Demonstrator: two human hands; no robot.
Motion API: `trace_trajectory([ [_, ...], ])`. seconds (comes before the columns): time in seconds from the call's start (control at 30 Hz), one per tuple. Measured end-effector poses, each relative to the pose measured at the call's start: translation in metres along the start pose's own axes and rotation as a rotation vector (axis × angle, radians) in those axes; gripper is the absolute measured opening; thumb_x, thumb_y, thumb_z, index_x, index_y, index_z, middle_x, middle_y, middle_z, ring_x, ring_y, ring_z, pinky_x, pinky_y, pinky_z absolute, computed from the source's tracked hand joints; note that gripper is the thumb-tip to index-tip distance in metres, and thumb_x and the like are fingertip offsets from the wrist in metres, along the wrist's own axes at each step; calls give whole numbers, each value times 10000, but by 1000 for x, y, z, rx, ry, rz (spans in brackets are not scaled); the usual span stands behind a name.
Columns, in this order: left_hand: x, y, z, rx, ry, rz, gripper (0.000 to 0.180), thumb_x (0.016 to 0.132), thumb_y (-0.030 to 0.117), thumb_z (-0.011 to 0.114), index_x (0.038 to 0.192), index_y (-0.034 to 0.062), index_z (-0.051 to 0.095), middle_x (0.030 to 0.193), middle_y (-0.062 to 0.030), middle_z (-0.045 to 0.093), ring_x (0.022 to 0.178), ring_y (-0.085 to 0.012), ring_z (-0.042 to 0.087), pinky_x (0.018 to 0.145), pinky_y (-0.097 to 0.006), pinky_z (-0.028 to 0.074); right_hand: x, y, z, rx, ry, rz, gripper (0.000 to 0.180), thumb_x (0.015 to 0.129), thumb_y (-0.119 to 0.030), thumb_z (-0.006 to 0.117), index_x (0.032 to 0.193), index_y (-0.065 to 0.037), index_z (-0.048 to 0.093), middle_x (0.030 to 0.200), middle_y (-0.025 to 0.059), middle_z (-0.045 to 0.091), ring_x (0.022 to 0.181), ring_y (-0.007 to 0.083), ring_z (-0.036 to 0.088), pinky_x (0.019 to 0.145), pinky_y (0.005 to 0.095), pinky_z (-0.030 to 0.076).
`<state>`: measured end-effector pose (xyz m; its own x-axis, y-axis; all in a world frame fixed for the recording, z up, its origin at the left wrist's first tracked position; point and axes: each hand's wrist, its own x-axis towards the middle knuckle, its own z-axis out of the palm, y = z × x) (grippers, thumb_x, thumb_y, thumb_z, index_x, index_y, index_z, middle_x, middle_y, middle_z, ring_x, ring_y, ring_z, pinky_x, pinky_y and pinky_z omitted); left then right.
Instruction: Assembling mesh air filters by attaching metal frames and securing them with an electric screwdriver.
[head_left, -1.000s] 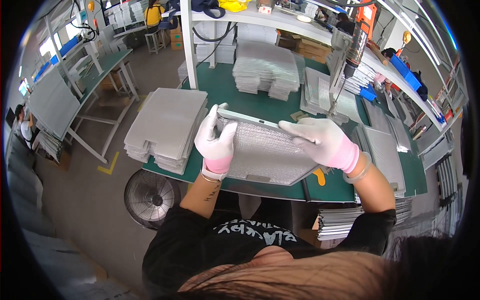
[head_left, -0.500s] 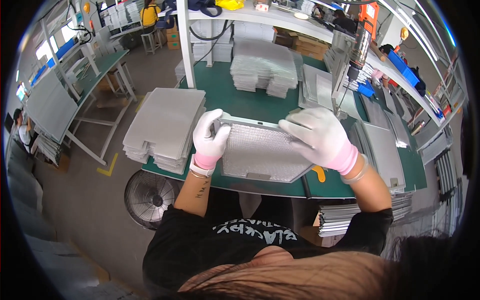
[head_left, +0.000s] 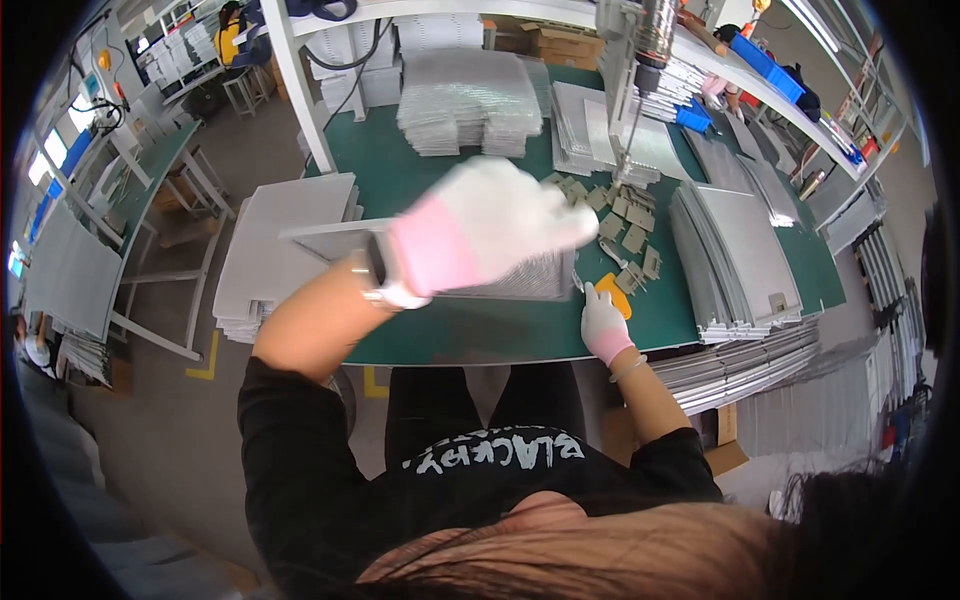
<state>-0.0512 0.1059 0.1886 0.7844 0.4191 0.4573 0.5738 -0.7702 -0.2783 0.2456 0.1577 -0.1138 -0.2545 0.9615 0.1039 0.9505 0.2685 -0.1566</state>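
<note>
My left hand (head_left: pixel 490 220), in a white glove with a pink cuff, is raised over a framed metal mesh panel (head_left: pixel 535 278). Motion smears its fingers, which point right. The hand and forearm hide much of the panel; a pale frame rail (head_left: pixel 325 232) shows left of the wrist. Lower and to the right, my gloved right hand (head_left: pixel 604 325) is closed at the table's front, beside a flat yellow piece (head_left: pixel 614 296). A small silvery tip shows by its fingertips; what its fingers hold is hidden. Beyond lie several small beige metal plates (head_left: pixel 632 212).
Flat grey panels (head_left: pixel 280 235) are stacked at the left, mesh sheets (head_left: pixel 465 95) at the back, and framed panels (head_left: pixel 735 255) at the right. A power screwdriver (head_left: pixel 652 45) hangs over the green table (head_left: pixel 450 335). Another person's gloved hand (head_left: pixel 715 88) shows at the far right.
Both hands have left the mesh panel's upper edge. My left hand has swung up and right; my right hand has dropped to the table's front by the yellow piece. The view has shifted.
</note>
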Motion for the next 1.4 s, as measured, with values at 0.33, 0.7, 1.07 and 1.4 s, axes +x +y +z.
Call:
trace_trajectory([
  [0.33, 5, 27, 103, -149, 205, -348, 801, 742, 453, 748, 1393, 66, 488, 640, -40, 573, 618, -238, 579, 621, -387, 450, -71, 6, -219, 963, -9, -85, 598, 973, -46, 495, 1532, -50, 282, 812, 33, 572, 521, 46, 465, 480, 199, 419],
  [0.7, 21, 29, 127, -1, 387, -560, 728, 633, 367, 794, 1262, 54, 602, 571, -30, 469, 531, -220, 485, 567, -379, 390, -60, -41, -280, 170, 16, -441, 573, 903, -43, 567, 1450, 2, 403, 1045, 236, 637, 831, 367, 643, 763, 432, 532],
  [1.07, 14, 35, 123, 3, 449, -566, 664, 643, 341, 773, 1225, 55, 631, 560, -8, 463, 501, -211, 459, 554, -375, 370, -55, -41, -244, 169, -11, -321, 583, 914, -51, 524, 1476, -16, 374, 896, 268, 626, 724, 343, 648, 701, 361, 515],
  [1.4, 14, 44, 121, -149, 443, -489, 462, 661, 350, 745, 1027, 87, 643, 522, -18, 478, 479, -243, 482, 549, -388, 376, 33, -15, -68, 453, 363, -219, 589, 893, -125, 583, 1420, 52, 387, 1361, 306, 461, 1291, 432, 424, 1113, 452, 330],
])
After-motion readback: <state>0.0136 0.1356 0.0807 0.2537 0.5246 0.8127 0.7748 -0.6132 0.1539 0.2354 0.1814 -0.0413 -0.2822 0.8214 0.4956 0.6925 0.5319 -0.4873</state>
